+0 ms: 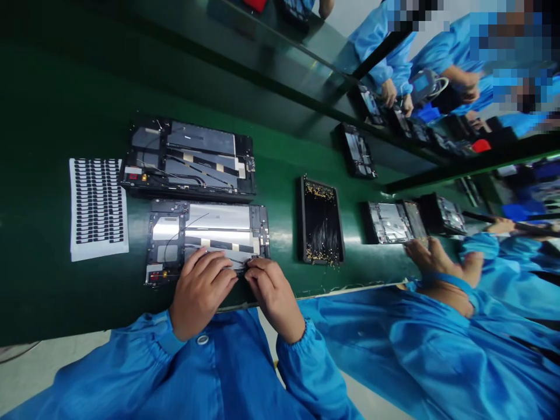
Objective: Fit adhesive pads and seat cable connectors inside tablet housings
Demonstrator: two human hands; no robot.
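An opened tablet housing (219,216) lies on the green bench in front of me, its silver battery and dark ribbon cables exposed. My left hand (202,289) rests over its near edge, fingers bent and close together at the fingertips. Close by, my right hand (275,291) pinches at the near right corner of the housing. A thin dark line, perhaps a cable, shows between the fingertips; what exactly they grip is hidden. A thin black wire (168,245) curves loosely over the housing's left part.
Behind the housing lies a stack of similar opened tablets (201,154). At left is a white sheet of black stickers (100,204). A black tray (300,224) of thin gold-ended cables stands right. A co-worker's hand (441,265) reaches over the bench beyond more tablets (387,223).
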